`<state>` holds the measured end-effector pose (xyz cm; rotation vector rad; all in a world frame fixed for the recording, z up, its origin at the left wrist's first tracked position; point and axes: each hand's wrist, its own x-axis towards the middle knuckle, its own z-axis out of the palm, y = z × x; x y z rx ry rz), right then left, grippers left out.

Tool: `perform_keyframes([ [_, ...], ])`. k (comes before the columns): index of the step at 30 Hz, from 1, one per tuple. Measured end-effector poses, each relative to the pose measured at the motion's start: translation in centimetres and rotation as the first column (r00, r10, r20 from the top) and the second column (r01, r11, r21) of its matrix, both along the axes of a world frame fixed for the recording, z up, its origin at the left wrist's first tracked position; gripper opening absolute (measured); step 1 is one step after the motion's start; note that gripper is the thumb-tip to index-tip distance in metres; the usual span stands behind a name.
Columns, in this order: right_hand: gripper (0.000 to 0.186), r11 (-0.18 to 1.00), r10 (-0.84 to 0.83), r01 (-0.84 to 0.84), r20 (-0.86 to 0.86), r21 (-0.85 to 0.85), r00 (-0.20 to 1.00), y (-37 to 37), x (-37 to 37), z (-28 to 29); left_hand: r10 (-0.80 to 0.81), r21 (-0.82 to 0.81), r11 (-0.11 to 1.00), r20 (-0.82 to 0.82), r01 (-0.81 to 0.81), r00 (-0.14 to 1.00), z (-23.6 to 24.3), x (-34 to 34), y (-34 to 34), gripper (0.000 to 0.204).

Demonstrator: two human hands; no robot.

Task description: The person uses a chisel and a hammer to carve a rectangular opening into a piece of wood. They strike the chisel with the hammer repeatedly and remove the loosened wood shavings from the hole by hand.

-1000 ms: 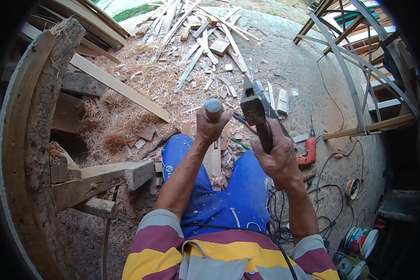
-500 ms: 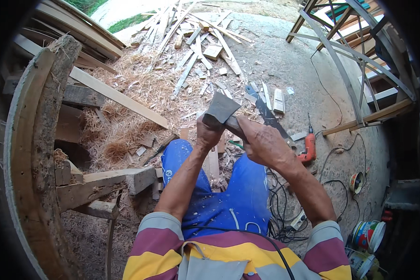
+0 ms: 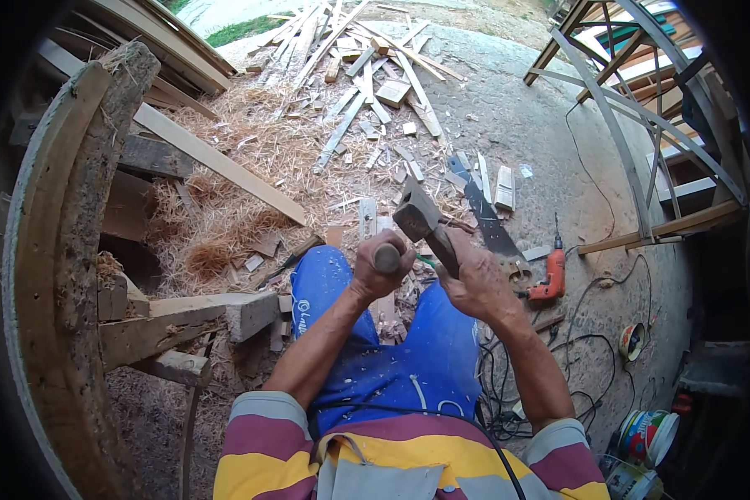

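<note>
My left hand (image 3: 377, 271) is wrapped round a tool with a thick wooden handle (image 3: 387, 258). Its round end faces up; the lower part is hidden by the fist and I cannot tell the kind. In my right hand (image 3: 477, 279) is a hatchet, gripped by its handle close under the dark metal head (image 3: 417, 210). That head hangs just above and to the right of the round handle end, apart from it. Both hands are over my knees in blue trousers (image 3: 392, 367).
A handsaw (image 3: 485, 208) and an orange drill (image 3: 550, 271) lie on the ground to the right, near tangled black cables (image 3: 500, 375). Wood offcuts (image 3: 392, 92) and shavings (image 3: 217, 208) spread ahead. A timber frame (image 3: 217, 321) stands left, paint buckets (image 3: 648, 437) lower right.
The hatchet head has turned and its blade no longer covers my left fist, so the round handle end shows. My right hand has moved slightly lower; the view has shifted a little.
</note>
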<state>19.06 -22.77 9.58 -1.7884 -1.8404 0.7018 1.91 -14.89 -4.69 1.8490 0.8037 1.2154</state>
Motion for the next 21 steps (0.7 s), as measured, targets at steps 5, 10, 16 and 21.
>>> perform_keyframes([
  [5, 0.047, 0.993, -0.119, 0.116, -0.183, -0.028, 0.976, -0.3, -0.7, 0.7, 0.137, -0.346, 0.938, 0.345, -0.01, 0.928, 2.9, 1.1, 6.6, 0.022],
  [10, 0.044, 0.991, -0.13, 0.134, -0.21, 0.005, 0.969, -1.2, -0.5, 0.6, 0.147, -0.369, 0.929, 0.28, -0.035, 0.949, 4.0, 1.5, 4.3, 0.019],
  [16, 0.048, 0.985, -0.149, 0.131, -0.179, -0.111, 0.972, -1.6, -0.6, 0.1, 0.115, -0.335, 0.942, 0.328, 0.001, 0.938, 1.8, 0.9, 3.5, 0.016],
  [21, 0.046, 1.0, -0.019, 0.019, -0.127, -0.005, 0.992, -0.9, -1.0, 1.6, 0.146, -0.235, 0.968, 0.242, -0.088, 0.959, -1.3, 1.5, 3.3, 0.021],
])
